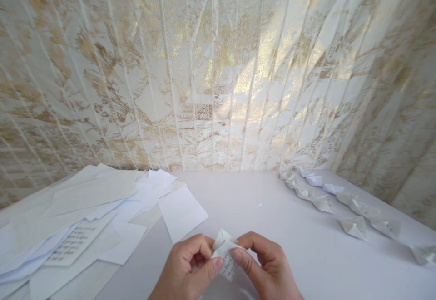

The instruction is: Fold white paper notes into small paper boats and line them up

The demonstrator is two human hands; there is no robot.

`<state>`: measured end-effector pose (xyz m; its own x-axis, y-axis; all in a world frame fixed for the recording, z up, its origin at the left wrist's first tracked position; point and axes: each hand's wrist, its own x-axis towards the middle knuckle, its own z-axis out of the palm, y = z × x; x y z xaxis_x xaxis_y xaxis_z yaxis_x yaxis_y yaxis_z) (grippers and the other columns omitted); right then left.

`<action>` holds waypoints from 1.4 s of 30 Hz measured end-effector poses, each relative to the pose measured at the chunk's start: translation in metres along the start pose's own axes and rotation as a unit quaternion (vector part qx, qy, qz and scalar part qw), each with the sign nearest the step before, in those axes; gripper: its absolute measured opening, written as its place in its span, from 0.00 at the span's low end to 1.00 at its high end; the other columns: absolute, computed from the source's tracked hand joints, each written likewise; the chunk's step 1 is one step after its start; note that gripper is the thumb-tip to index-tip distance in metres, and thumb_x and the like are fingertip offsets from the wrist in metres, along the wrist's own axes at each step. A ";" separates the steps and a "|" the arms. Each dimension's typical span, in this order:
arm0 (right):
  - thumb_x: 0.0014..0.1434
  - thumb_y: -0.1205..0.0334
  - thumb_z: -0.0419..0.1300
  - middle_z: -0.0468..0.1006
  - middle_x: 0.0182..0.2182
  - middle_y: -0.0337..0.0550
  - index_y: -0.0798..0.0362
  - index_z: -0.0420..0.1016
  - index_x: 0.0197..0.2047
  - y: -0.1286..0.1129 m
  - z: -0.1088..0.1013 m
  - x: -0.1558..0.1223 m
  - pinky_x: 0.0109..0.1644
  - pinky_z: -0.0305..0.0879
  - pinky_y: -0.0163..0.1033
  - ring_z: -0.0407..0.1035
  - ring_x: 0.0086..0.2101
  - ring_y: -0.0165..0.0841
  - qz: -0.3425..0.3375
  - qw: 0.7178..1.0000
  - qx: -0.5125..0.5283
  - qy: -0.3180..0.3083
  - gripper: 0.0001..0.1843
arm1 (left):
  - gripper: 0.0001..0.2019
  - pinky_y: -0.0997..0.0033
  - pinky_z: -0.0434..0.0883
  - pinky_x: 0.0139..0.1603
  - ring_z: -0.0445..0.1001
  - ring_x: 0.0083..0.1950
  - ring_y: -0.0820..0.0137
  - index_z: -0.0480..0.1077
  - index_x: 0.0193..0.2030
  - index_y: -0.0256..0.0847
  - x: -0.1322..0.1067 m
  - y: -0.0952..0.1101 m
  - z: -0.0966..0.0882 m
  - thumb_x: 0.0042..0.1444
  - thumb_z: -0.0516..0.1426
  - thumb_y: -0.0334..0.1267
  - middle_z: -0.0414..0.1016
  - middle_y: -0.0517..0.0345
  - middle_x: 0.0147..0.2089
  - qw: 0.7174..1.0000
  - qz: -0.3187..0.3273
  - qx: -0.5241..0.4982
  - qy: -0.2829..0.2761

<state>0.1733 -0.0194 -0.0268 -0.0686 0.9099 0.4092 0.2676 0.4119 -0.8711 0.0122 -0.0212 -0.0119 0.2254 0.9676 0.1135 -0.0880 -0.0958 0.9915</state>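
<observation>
Between my two hands, just above the near part of the white table [238,209], is a small piece of folded paper [227,250] with printed text on its lower part. My left hand [190,263] pinches its left side, thumb in front and fingers curled behind. On the right side, my right hand [264,263] grips it the same way between thumb and index finger. The paper has a pointed top and overlapping folded layers. My fingers partly hide its side edges.
A spread pile of loose paper sheets [91,195] covers the left of the table, one white sheet [182,211] lying at its right edge. Several folded paper boats [352,226] stand in rows on the right. A patterned curtain-like covering [211,73] rises behind the table.
</observation>
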 end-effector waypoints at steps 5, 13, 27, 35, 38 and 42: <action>0.51 0.49 0.58 0.72 0.18 0.39 0.54 0.68 0.21 0.002 0.000 0.000 0.26 0.62 0.32 0.65 0.21 0.30 -0.004 1.000 -0.016 0.025 0.18 | 0.20 0.75 0.60 0.26 0.62 0.25 0.73 0.59 0.19 0.40 0.000 0.003 0.003 0.41 0.61 0.51 0.67 0.61 0.23 1.000 -0.015 -0.014 0.003; 0.52 0.62 0.59 0.70 0.18 0.38 0.53 0.66 0.18 0.001 0.002 0.003 0.25 0.59 0.30 0.64 0.20 0.28 -0.180 0.980 -0.078 0.029 0.13 | 0.19 0.77 0.56 0.24 0.58 0.23 0.76 0.64 0.22 0.37 0.005 0.002 0.001 0.39 0.62 0.52 0.63 0.65 0.19 0.999 -0.037 -0.002 0.001; 0.50 0.64 0.58 0.71 0.18 0.38 0.53 0.62 0.19 -0.004 0.006 -0.001 0.26 0.61 0.30 0.65 0.20 0.28 -0.081 0.997 -0.007 0.017 0.11 | 0.14 0.71 0.62 0.28 0.66 0.25 0.70 0.61 0.18 0.39 0.002 -0.001 0.003 0.44 0.60 0.41 0.71 0.57 0.23 0.999 0.009 -0.013 0.035; 0.48 0.63 0.57 0.66 0.17 0.35 0.52 0.60 0.20 -0.008 0.005 -0.002 0.25 0.58 0.30 0.61 0.20 0.28 -0.029 0.999 -0.046 0.001 0.10 | 0.11 0.72 0.63 0.27 0.67 0.24 0.70 0.62 0.17 0.39 0.002 0.003 0.003 0.43 0.59 0.36 0.71 0.58 0.21 0.997 0.028 0.048 0.052; 0.47 0.65 0.56 0.68 0.19 0.35 0.53 0.63 0.26 -0.014 0.004 0.000 0.27 0.60 0.31 0.62 0.22 0.28 -0.024 0.999 -0.045 -0.017 0.03 | 0.11 0.73 0.63 0.27 0.67 0.24 0.70 0.62 0.16 0.39 0.003 0.004 0.002 0.43 0.58 0.35 0.71 0.58 0.20 0.993 0.052 0.101 0.036; 0.49 0.66 0.55 0.71 0.21 0.38 0.55 0.68 0.27 -0.019 -0.001 0.003 0.29 0.62 0.31 0.65 0.24 0.29 -0.042 0.993 -0.076 -0.082 0.02 | 0.13 0.74 0.62 0.25 0.68 0.23 0.69 0.61 0.14 0.39 0.003 0.005 0.002 0.44 0.58 0.35 0.73 0.56 0.19 0.984 0.072 0.161 -0.010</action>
<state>0.1694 -0.0248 -0.0090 -0.2485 0.8741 0.4174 0.3947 0.4849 -0.7804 0.0148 -0.0193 -0.0068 0.2526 0.9343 0.2517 0.1902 -0.3030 0.9338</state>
